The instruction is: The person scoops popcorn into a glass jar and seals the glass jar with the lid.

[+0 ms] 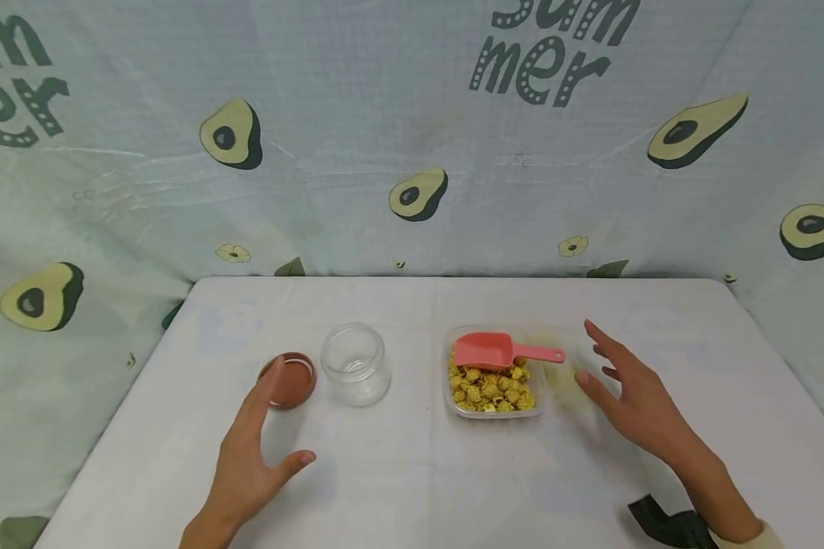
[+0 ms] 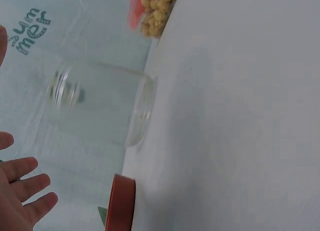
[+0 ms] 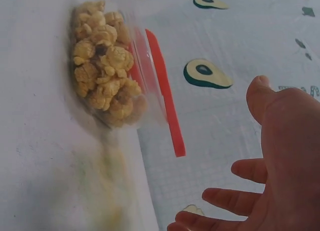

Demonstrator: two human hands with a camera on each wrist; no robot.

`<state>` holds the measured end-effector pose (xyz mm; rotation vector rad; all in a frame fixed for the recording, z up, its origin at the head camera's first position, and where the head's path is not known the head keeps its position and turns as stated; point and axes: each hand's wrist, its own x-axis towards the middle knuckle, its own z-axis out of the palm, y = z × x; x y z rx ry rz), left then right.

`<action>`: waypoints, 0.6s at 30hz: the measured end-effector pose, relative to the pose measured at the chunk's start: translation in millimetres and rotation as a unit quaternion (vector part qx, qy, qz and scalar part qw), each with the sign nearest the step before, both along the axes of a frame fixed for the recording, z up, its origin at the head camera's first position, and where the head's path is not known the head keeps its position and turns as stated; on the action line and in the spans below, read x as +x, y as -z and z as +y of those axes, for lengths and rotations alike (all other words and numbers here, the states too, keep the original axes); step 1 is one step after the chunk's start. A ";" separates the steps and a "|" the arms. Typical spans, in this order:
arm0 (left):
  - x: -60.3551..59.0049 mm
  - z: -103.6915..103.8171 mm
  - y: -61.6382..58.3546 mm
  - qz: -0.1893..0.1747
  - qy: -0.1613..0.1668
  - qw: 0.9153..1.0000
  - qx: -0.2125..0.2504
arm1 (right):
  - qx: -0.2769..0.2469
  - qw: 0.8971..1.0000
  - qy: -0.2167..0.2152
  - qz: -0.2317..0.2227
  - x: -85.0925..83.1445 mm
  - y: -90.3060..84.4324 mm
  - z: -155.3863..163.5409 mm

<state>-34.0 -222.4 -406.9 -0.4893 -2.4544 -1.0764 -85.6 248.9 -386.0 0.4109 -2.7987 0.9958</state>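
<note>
Jar (image 1: 355, 372), centre frame: empty, lid (image 1: 288, 379) off beside it. Popcorn tub (image 1: 496, 385): full, scoop (image 1: 501, 351) resting untouched. Left hand (image 1: 250, 457), right hand (image 1: 635, 400): fingers spread, holding nothing.

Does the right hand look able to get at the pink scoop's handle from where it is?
Probably yes. The right hand is open just beside the scoop, whose handle pokes over the rim of the popcorn tub toward it, with nothing between.
</note>
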 end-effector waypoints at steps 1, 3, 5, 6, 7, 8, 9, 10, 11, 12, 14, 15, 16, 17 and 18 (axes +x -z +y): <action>2.2 4.1 0.6 0.006 0.009 1.000 0.016 | -0.005 1.000 -0.001 0.000 -0.6 0.9 -0.9; 6.5 11.8 2.8 0.021 0.031 0.998 0.053 | -0.013 1.000 -0.006 0.004 -2.3 2.6 -2.8; 9.8 19.0 5.5 0.041 0.061 0.994 0.086 | -0.026 1.000 -0.009 0.011 -4.6 5.2 -5.1; 10.8 23.1 7.1 0.050 0.080 0.991 0.099 | -0.030 0.999 -0.007 0.014 -5.9 6.6 -6.0; 11.6 27.5 8.4 0.052 0.098 0.988 0.108 | -0.033 0.999 -0.001 0.016 -7.1 8.0 -7.0; 12.3 32.2 9.3 0.049 0.114 0.986 0.113 | -0.037 0.999 0.007 0.014 -8.2 9.4 -8.3; 12.6 37.4 8.7 0.045 0.130 0.984 0.115 | -0.041 0.999 0.018 0.012 -9.0 11.1 -9.7; 12.0 42.5 10.0 0.040 0.146 0.982 0.116 | -0.045 0.998 0.034 0.008 -12.5 20.6 -7.1; 11.1 47.6 10.6 0.035 0.159 0.980 0.114 | -0.052 0.997 0.050 0.000 -16.0 29.5 -5.0; 10.0 52.5 11.0 0.028 0.170 0.979 0.110 | -0.061 0.996 0.064 -0.010 -18.9 37.8 -3.6; 7.7 61.7 11.7 0.017 0.188 0.977 0.101 | -0.088 0.991 0.091 -0.034 -21.1 45.8 -4.6; 6.4 66.1 12.0 0.012 0.195 0.976 0.098 | -0.104 0.988 0.101 -0.050 -21.4 47.0 -5.8; 5.0 69.9 13.6 0.007 0.198 0.976 0.095 | -0.125 0.983 0.111 -0.069 -21.9 47.6 -7.2; 4.2 73.8 13.4 -0.003 0.199 0.976 0.090 | -0.146 0.978 0.115 -0.090 -19.2 39.4 -12.4; 3.2 77.5 13.7 -0.015 0.198 0.976 0.088 | -0.165 0.973 0.118 -0.109 -16.4 31.3 -17.2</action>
